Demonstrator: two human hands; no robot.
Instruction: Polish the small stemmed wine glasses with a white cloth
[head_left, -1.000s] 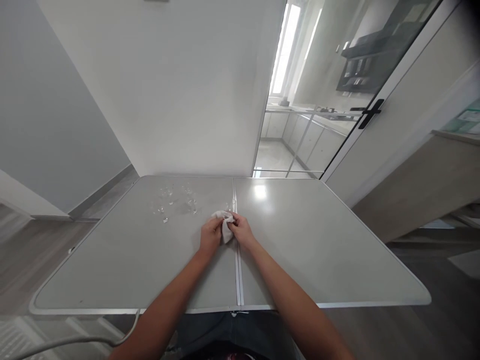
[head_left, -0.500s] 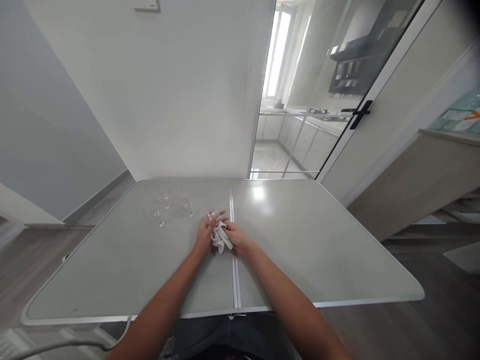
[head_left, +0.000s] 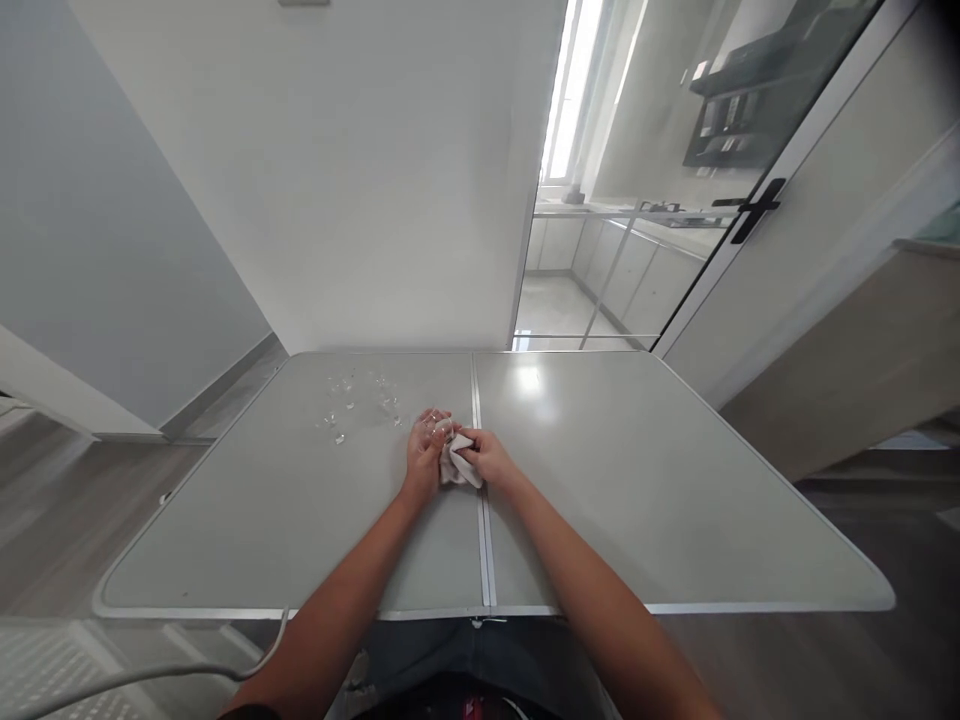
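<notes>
My left hand is closed around a small clear glass, tilted and partly hidden by the fingers. My right hand grips a crumpled white cloth and presses it against the glass near its rim. Both hands are just above the folding table, close to its centre seam. Further left on the tabletop stand several clear glasses, see-through and hard to make out one by one.
A white wall rises behind the table's far edge. To the right is a glass-paned door with a black handle, and a kitchen shows through it. A pale cable hangs by the near left edge.
My right hand has pushed the cloth up against the glass, and the cloth is now more bunched. The left fingers have curled in around the glass. The whole view has shifted slightly.
</notes>
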